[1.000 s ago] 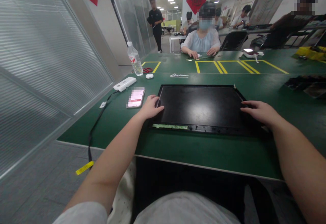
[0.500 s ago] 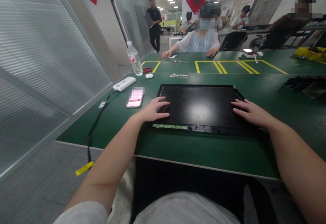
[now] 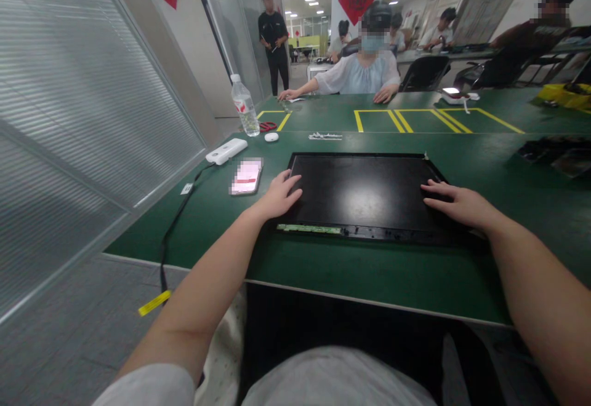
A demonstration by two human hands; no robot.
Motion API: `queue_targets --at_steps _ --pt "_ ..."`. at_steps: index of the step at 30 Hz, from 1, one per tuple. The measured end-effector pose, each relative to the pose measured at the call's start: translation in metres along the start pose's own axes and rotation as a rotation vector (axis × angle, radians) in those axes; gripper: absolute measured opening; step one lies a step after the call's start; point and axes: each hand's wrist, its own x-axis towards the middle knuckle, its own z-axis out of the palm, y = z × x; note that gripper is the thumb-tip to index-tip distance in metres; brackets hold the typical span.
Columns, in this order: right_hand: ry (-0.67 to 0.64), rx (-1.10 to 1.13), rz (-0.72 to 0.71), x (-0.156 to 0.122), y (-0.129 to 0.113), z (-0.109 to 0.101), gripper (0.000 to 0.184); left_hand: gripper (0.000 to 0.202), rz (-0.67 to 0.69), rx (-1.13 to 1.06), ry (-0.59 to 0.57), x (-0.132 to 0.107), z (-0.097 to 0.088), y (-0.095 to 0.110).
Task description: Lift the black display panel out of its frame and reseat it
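Note:
A flat black display panel (image 3: pixel 360 194) lies on the green table in front of me, its surface catching a bright reflection. Along its near edge runs a narrow green circuit board strip (image 3: pixel 309 229). My left hand (image 3: pixel 279 195) rests at the panel's left edge, fingers stretched over the rim and thumb apart. At the right edge, my right hand (image 3: pixel 455 202) lies with its fingers spread onto the panel. Neither hand visibly grasps anything, though the undersides of both are hidden.
Left of the panel are a phone (image 3: pixel 247 176), a white power bank (image 3: pixel 227 151) with a black strap, an earbud case (image 3: pixel 271 138), red scissors (image 3: pixel 268 127) and a water bottle (image 3: pixel 244 106). Small pale strips (image 3: pixel 325 136) lie beyond the panel. A masked co-worker (image 3: pixel 364 71) sits opposite.
My left hand has drawn slightly left, its fingers closer together. My right hand has barely moved. The co-worker's arm on the left side reaches further left. The standing person has lowered the dark folder-like item.

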Motion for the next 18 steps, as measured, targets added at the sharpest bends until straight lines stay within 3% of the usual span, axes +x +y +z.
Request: queue_targets --at_steps 4,7,10,14,18 --pt "0.094 0.068 0.103 -0.002 -0.006 -0.007 0.047 0.058 -0.225 0.118 0.115 0.004 -0.004 -0.005" --pt "0.216 0.099 0.224 0.000 -0.003 -0.011 0.044 0.052 -0.320 0.190 0.053 0.005 -0.007 -0.009" --pt "0.224 0.109 0.401 0.003 0.002 -0.013 0.049 0.046 -0.291 0.185 -0.001 0.006 -0.009 -0.013" --pt "0.185 0.103 0.454 0.005 0.004 -0.013 0.049 0.036 -0.238 0.056 0.043 0.007 -0.010 -0.015" --pt "0.208 0.064 0.421 0.004 0.000 -0.014 0.044 0.026 -0.323 -0.270 0.145 0.005 -0.015 -0.006"
